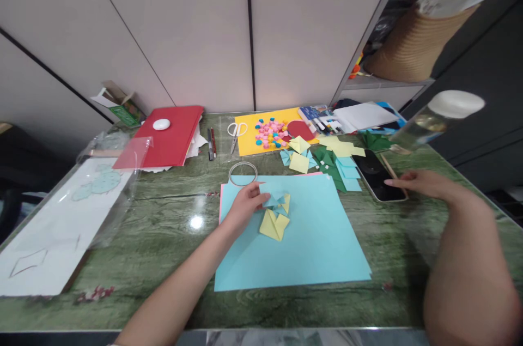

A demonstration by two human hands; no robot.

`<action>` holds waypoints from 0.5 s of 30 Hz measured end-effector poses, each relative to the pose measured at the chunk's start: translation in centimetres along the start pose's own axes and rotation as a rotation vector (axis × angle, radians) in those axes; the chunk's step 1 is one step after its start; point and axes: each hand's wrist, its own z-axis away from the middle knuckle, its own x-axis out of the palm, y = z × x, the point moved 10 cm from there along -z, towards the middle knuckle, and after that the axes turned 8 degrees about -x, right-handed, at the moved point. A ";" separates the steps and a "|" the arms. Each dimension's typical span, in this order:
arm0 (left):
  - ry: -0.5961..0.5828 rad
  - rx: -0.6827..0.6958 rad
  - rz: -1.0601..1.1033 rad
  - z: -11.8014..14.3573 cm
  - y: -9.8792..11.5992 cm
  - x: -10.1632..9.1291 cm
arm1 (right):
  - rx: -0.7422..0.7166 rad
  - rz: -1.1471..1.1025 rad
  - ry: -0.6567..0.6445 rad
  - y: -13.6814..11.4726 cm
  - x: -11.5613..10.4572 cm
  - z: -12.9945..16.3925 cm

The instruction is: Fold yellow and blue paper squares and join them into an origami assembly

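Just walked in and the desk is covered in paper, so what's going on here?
A person is doing paper craft at a green marble-look table. The left hand holds down a folded blue and yellow paper piece on a large light-blue sheet. The right hand rests its fingers on a phone lying flat to the right. More folded squares, scissors and a red folder lie further back.

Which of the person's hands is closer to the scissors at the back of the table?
Left. The left hand rests on the folded paper piece, directly below the scissors. The right hand touches the phone, far off to the right.
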 end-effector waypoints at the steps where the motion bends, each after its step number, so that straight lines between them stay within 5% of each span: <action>1: 0.000 -0.001 -0.001 0.0 0.0 0.0 | 0.026 0.016 -0.106 0.4 0.9 0.0; 6: 0.004 -0.003 -0.003 -0.1 -0.1 0.0 | 0.109 0.053 -0.371 1.3 3.0 0.3; 15: -0.002 0.003 -0.008 -0.1 0.0 0.0 | 0.175 0.102 -0.461 1.5 3.9 0.3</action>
